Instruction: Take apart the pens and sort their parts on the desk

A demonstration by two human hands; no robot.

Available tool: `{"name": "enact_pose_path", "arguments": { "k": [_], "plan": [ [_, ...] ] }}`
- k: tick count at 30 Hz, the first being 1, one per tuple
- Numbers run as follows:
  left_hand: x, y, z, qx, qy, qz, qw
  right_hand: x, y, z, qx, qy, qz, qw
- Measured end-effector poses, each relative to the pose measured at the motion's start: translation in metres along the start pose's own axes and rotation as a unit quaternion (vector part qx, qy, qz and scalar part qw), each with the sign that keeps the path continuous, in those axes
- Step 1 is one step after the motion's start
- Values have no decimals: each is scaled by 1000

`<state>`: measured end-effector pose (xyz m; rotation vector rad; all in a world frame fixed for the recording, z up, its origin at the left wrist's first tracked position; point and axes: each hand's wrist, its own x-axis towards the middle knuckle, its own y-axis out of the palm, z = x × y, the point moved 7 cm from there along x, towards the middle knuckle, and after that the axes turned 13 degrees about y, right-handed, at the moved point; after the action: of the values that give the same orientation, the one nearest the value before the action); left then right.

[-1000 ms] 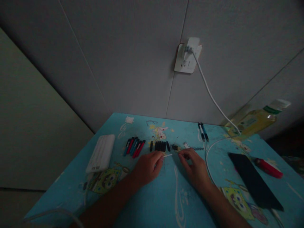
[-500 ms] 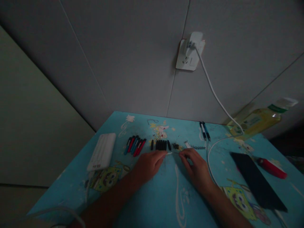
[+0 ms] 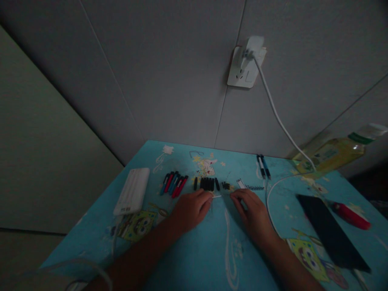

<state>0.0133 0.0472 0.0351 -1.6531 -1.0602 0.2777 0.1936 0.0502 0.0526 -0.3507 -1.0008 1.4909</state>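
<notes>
Near the middle of the blue table, my left hand [image 3: 191,209] is closed in a pinch on a thin white stick [image 3: 217,197], which looks like a pen refill and points right. Facing it, my right hand [image 3: 251,211] has thumb and forefinger pressed together; whatever is between them is too small to make out. Just beyond my left hand lie a row of short black tubes [image 3: 207,184] and a group of red and blue pen barrels [image 3: 173,184]. Small dark bits [image 3: 226,185], flat white pieces [image 3: 241,183] and several small springs [image 3: 255,188] lie beyond my right hand.
Two assembled pens [image 3: 263,166] lie at the back. A white power bank [image 3: 132,191] is on the left. To the right are a dark flat slab [image 3: 332,230], a red-handled object [image 3: 351,216], a yellow bottle [image 3: 336,151] and a white cable [image 3: 274,107] from the wall socket.
The whole view has shifted slightly. My hands keep nearly the same places, the left still pinching the white stick, the right still with fingertips together.
</notes>
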Motion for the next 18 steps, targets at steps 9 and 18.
{"name": "enact_pose_path", "arguments": {
  "k": [9, 18],
  "plan": [
    [-1, 4, 3, 0, -3, 5, 1000, -1, 1, 1, -35, -21, 3, 999],
    [-1, 5, 3, -4, -2, 11, 1000, 0, 0, 0, -39, -23, -1, 999]
  ]
}}
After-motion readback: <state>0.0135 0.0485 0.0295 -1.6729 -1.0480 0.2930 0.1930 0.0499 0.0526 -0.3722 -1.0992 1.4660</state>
